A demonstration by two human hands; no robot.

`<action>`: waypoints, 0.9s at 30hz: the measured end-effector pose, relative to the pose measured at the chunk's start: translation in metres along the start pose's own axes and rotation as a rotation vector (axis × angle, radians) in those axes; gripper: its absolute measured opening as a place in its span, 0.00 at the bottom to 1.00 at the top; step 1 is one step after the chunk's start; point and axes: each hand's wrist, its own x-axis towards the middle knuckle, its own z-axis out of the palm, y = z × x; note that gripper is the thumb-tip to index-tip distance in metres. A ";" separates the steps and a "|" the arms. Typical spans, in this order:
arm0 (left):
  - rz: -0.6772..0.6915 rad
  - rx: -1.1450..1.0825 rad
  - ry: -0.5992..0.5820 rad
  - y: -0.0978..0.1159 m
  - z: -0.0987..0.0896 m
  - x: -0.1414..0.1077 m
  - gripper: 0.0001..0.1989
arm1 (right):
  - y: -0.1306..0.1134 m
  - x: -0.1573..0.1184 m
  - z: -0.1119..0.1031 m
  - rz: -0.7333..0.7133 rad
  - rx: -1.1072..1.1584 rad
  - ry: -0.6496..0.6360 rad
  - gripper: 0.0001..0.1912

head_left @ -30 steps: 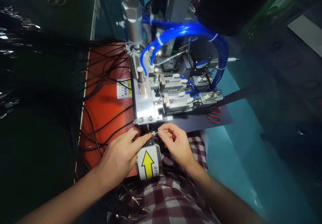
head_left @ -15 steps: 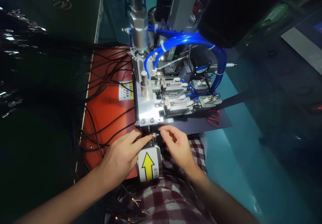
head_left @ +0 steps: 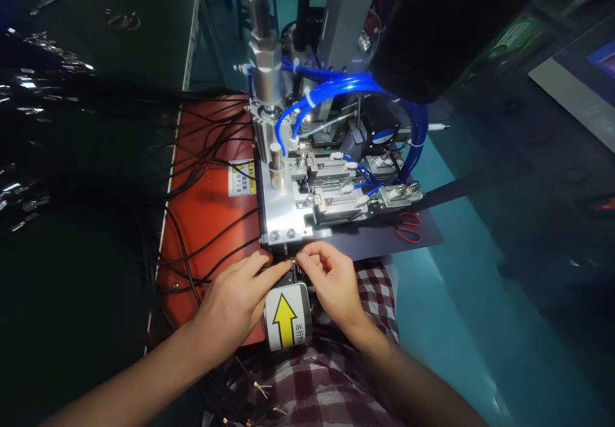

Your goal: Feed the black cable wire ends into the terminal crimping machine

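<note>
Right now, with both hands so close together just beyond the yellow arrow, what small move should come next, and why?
I'd perhaps shift the right hand slightly aside: its fingertips nearly meet those of the left hand, largely hiding the tiny part between them, beyond the yellow arrow.

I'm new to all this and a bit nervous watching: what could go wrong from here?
The fingertips of the left hand and right hand work close to the metal plate; they might get pinched if the machine moved. The stripped wire ends lie by the checked cloth and could snag or bend. Black cables run loosely near the left hand, which may catch them.
</note>
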 end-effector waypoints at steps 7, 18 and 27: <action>-0.003 -0.015 -0.008 0.000 0.000 0.000 0.16 | -0.001 0.008 -0.003 0.250 0.225 -0.057 0.11; 0.006 -0.010 -0.009 -0.001 -0.002 0.001 0.16 | 0.008 -0.005 -0.008 0.254 0.204 -0.037 0.15; -0.013 -0.041 -0.013 -0.001 -0.001 0.000 0.16 | -0.014 -0.016 -0.004 -0.004 -0.299 0.025 0.09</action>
